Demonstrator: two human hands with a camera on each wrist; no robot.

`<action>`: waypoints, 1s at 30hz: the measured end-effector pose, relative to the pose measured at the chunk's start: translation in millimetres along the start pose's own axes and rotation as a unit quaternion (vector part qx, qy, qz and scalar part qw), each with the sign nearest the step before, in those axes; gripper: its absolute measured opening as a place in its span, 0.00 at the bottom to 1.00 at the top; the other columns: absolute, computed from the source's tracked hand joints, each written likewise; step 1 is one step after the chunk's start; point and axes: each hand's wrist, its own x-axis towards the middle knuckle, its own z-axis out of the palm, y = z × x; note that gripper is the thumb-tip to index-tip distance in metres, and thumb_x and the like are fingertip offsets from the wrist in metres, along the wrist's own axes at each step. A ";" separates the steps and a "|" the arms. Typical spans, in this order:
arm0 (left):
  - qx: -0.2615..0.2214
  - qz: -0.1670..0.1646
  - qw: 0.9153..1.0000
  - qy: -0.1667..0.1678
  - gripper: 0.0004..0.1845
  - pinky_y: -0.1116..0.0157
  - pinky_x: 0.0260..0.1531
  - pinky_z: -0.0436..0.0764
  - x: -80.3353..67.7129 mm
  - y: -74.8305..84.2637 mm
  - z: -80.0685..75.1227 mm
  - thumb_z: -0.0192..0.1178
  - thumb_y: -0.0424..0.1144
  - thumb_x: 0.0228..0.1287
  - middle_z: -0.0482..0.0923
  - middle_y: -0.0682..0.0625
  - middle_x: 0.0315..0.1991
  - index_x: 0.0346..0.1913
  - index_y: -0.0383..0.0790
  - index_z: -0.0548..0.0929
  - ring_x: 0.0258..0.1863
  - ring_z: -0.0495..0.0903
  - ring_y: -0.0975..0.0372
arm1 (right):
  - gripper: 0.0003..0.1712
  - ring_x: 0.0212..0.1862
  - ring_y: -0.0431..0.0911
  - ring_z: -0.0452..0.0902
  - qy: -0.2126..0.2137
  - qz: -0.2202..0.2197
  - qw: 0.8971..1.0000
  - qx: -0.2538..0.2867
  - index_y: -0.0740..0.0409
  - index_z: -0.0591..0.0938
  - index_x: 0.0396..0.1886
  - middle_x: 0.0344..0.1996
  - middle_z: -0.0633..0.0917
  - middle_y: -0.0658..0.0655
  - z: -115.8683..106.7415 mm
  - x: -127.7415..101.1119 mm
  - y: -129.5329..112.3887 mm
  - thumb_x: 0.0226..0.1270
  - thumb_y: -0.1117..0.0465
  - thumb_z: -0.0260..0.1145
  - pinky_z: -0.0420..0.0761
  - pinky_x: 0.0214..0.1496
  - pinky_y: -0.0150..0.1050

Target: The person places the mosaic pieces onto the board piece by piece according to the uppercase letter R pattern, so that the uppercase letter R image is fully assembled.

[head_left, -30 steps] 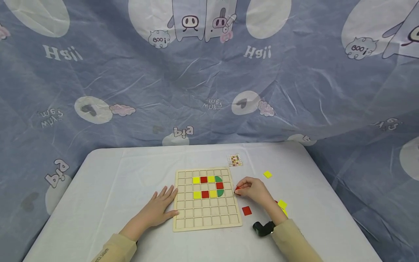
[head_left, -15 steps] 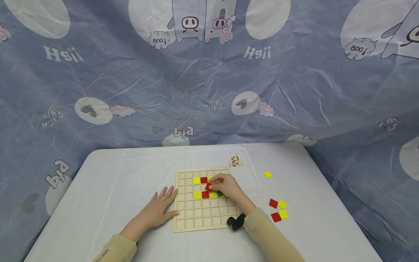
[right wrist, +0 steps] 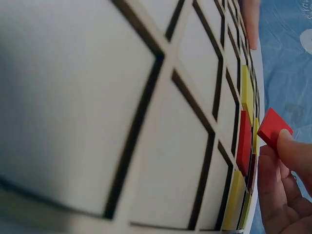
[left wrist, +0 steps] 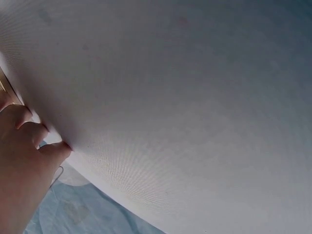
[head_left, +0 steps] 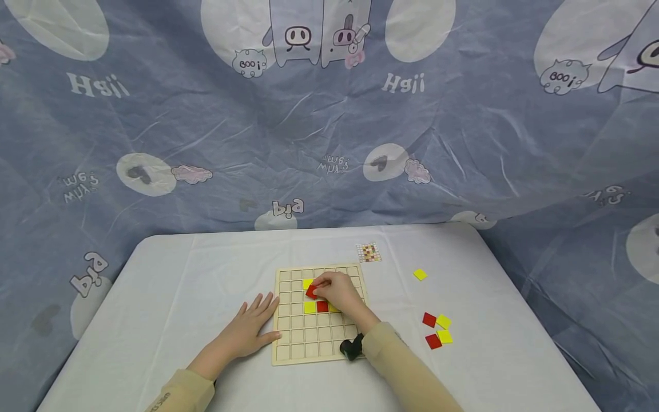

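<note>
Two hands at work: both over or beside a wooden grid board (head_left: 319, 332) on a white table (head_left: 170, 286).
Right hand (head_left: 337, 292): curled over the upper middle of the board, fingertips pinching a red square tile (head_left: 312, 292).
Red square tile, wrist view: pinched at one corner, tilted and lifted off the board surface, above the row of laid tiles (right wrist: 274, 127).
Right fingers (right wrist: 287, 161): bent, thumb and forefinger closed on the tile's edge.
Left hand (head_left: 252, 326): flat on the table, fingers straight and spread, fingertips touching the board's left edge; holding nothing.
Left hand, wrist view: only knuckles against white cloth (left wrist: 24, 161).
Board cells: yellow tile (head_left: 309, 307) and red tile (head_left: 322, 306) side by side in the middle row, just below the right hand; another yellow tile (head_left: 307, 283) partly hidden above, beside the held piece.
Wrist device: black unit (head_left: 352, 347) on the right forearm, over the board's lower right corner.
Sleeves: beige, on both arms (head_left: 407, 372).
Loose pieces: two red and two yellow squares clustered (head_left: 436, 331) right of the board; single yellow square (head_left: 420, 274) farther back, well apart.
Pattern card (head_left: 368, 252): small, chequered, beyond the board's far right corner.
Backdrop: blue-grey cartoon-print cloth (head_left: 329, 114) behind the table.
</note>
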 end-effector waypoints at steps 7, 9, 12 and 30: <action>-0.001 -0.003 1.000 -0.002 0.44 0.39 0.74 0.48 -0.6 1.0 0.1 0.59 0.61 0.65 0.51 0.45 0.79 0.77 0.45 0.57 0.79 0.46 0.45 | 0.04 0.36 0.42 0.81 -0.004 -0.028 0.997 -0.072 0.56 0.89 0.36 0.38 0.89 0.54 5.3 1.0 -2.8 0.61 0.66 0.72 0.81 0.38 0.33; -0.002 -0.004 1.000 -0.004 0.44 0.39 0.74 0.47 -0.7 1.4 0.0 0.59 0.61 0.65 0.51 0.45 0.79 0.77 0.45 0.57 0.79 0.46 0.45 | 0.04 0.39 0.43 0.81 -0.006 -0.032 0.996 -0.088 0.55 0.90 0.35 0.41 0.89 0.54 5.8 1.0 -3.7 0.61 0.66 0.72 0.82 0.40 0.34; -0.003 -0.005 1.000 -0.003 0.44 0.39 0.74 0.47 -0.7 2.0 -0.5 0.59 0.61 0.65 0.51 0.44 0.79 0.77 0.44 0.58 0.79 0.46 0.45 | 0.04 0.41 0.45 0.81 -0.006 -0.043 0.993 -0.110 0.56 0.90 0.36 0.40 0.88 0.55 6.1 0.9 -5.3 0.62 0.66 0.71 0.82 0.42 0.35; 0.006 -0.001 1.000 0.000 0.44 0.38 0.74 0.48 0.2 0.8 -0.6 0.60 0.60 0.64 0.52 0.44 0.78 0.77 0.44 0.58 0.78 0.47 0.45 | 0.09 0.38 0.42 0.78 -0.025 -0.025 0.996 -0.088 0.58 0.89 0.43 0.42 0.86 0.54 -18.2 -5.5 -1.4 0.63 0.65 0.70 0.80 0.41 0.36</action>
